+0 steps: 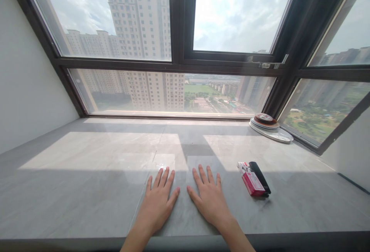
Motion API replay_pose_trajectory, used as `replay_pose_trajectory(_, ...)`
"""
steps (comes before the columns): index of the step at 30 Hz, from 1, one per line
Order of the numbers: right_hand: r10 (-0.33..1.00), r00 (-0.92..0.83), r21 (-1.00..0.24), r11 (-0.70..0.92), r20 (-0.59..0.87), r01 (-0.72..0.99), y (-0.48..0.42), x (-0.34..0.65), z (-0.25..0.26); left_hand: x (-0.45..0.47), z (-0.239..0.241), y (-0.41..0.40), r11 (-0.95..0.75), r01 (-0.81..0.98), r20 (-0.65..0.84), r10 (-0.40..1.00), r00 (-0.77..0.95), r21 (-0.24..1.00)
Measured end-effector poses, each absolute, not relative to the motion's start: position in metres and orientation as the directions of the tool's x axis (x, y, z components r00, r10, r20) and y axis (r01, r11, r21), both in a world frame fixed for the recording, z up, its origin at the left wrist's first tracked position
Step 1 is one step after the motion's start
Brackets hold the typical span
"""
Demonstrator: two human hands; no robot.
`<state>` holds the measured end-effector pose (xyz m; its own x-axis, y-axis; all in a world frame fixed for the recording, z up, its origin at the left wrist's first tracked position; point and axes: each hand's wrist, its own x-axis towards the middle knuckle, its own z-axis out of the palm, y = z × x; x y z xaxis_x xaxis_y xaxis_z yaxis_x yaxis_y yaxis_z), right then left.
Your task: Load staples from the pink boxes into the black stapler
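Two bare hands lie palm down near the middle of the windowsill's near edge, forearms crossing that edge. The left hand has its five fingers spread open and grasping nothing; the right hand lies the same way, its five fingers fanned out and empty. The two thumbs point toward each other, a gap between them.

To the right of the right hand, apart from it, lies one red-and-white box, and along its right side one slim black object, which I cannot identify. Both slant toward the near right corner.

In the far right corner sits one stack of plate-like discs, the widest at the bottom, a reddish-brown one on top; its layers are too small to count. One dark strip lies along the right edge. Five window panes show above.
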<state>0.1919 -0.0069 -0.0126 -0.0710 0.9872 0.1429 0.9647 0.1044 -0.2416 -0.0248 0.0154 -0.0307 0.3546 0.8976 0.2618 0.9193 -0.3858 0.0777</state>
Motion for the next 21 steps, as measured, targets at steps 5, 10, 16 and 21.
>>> replay_pose_trajectory(5, 0.990, -0.063, -0.234, 0.092, 0.129, 0.968, -0.0065, 0.1910, -0.0104, -0.0245, -0.0299, 0.0149, -0.382, 0.921, 0.258, 0.900, 0.350, 0.081)
replay_pose_trajectory(10, 0.989, -0.063, -0.231, 0.094, 0.137, 0.968, -0.0068, 0.1908, -0.0099, -0.0242, -0.0276, 0.0141, -0.384, 0.919, 0.256, 0.900, 0.352, 0.087)
replay_pose_trajectory(16, 0.989, -0.062, -0.234, 0.092, 0.135, 0.968, -0.0077, 0.1914, -0.0099, -0.0234, -0.0255, 0.0136, -0.381, 0.921, 0.253, 0.902, 0.350, 0.084)
replay_pose_trajectory(21, 0.989, -0.061, -0.237, 0.091, 0.132, 0.967, -0.0071, 0.1913, -0.0097, -0.0235, -0.0256, 0.0137, -0.380, 0.921, 0.248, 0.904, 0.349, 0.089)
